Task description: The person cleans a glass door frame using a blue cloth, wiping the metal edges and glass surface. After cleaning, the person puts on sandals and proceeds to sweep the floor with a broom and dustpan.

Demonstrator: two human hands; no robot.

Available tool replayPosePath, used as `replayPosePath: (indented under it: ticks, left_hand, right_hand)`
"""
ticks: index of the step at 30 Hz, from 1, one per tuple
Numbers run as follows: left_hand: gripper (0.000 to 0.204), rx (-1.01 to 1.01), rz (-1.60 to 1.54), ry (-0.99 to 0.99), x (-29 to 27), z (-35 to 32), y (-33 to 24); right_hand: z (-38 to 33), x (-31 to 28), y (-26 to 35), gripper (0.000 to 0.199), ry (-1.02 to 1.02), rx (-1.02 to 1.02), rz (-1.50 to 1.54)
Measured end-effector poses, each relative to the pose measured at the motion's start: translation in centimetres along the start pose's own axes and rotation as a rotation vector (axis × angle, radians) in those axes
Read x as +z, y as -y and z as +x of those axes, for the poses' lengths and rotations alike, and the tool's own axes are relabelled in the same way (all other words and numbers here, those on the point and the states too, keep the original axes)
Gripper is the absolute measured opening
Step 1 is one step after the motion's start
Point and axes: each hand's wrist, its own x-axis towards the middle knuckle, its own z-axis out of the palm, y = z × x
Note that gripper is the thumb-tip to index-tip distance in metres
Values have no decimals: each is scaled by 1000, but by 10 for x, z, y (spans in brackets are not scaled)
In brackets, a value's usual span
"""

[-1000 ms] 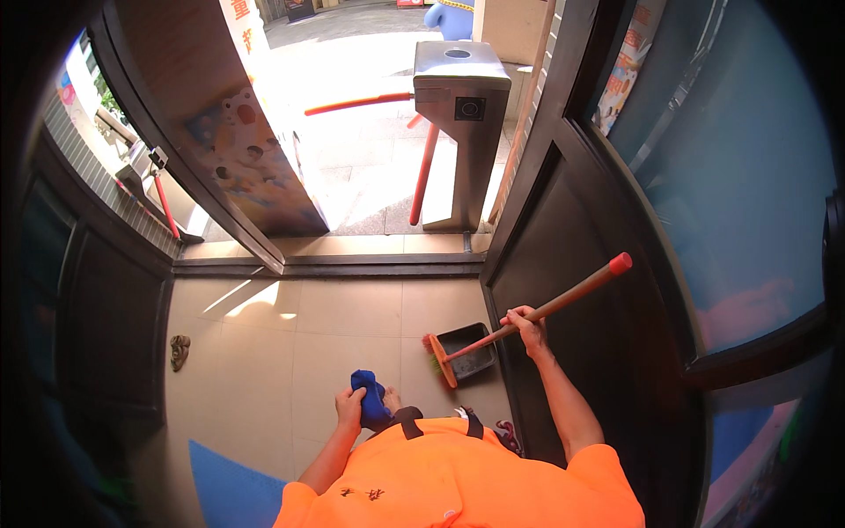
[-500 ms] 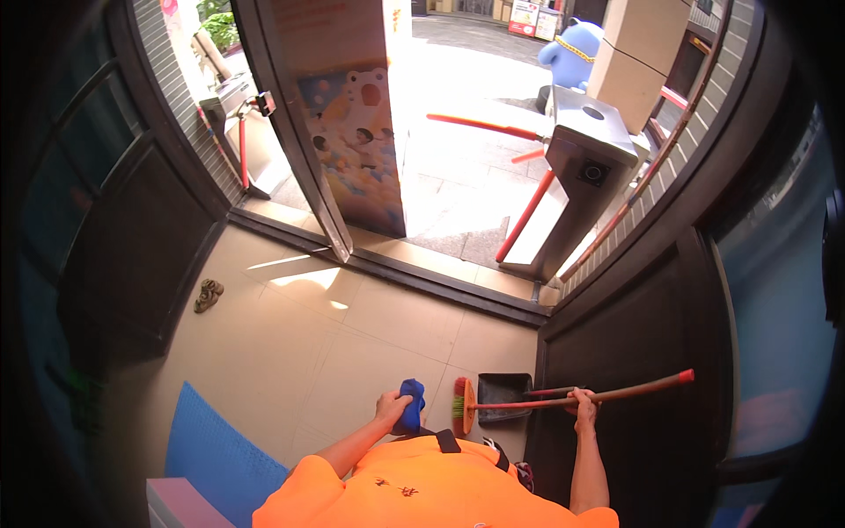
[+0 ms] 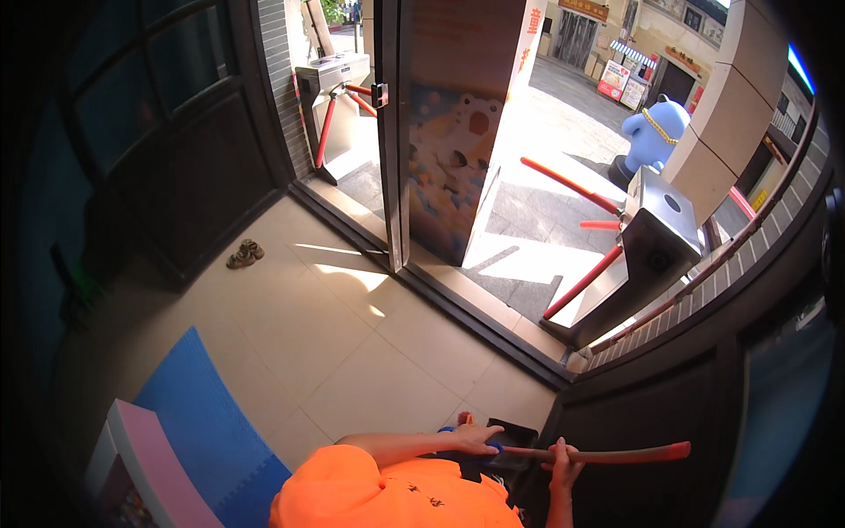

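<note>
A long reddish-brown handle with a red end belongs to a broom [image 3: 638,455] that slants across at my right front. My right hand [image 3: 563,465] is closed around this handle. Farther down it, my left hand [image 3: 475,439] presses a blue cloth [image 3: 495,450] against the handle, its arm stretched across my body. Only the red bristle tips of the broom head show beyond my left hand. A black dustpan [image 3: 515,432] sits on the floor behind my hands, partly hidden by them. Whether my right hand also holds the dustpan's handle is not visible.
A dark door [image 3: 647,422] stands close at my right. Ahead, a dark threshold [image 3: 484,326] edges the tiled floor, with red-armed turnstiles [image 3: 664,229] beyond. A blue mat [image 3: 198,405] and a pink-topped box [image 3: 158,458] are at left. A small brownish object [image 3: 245,253] lies near the left door.
My left hand has moved right with the blue cloth, from beside the broom head onto the broom handle. My right hand has come lower. The view has swung to the left.
</note>
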Motion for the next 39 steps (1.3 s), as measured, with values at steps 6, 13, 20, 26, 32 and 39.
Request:
replayPosePath:
  ticks: [6,13,20,26,32,39]
  left_hand:
    - [83,-35,96,243,9,17,-24]
    - [40,-187,171,89,38,30,3]
    - [37,-57,344,108,41,37,-13]
    - [38,11,320,108,56,44,-44]
    - [65,-173,15,67,53,35,-13]
    - [48,-722,-94,-322,29,-73,83]
  right_hand:
    - [-37,-1,73,30,84,-42,150]
    - [-66,-18,36,26,32,81,306]
    - [-87,7,40,23,260,-716,-784]
    - [-26,16,13,22,570,-274,-1570]
    - [31,-18,-25,8,563,-294,-1612]
    - [114,-45,-62,15,639,-308,-1746]
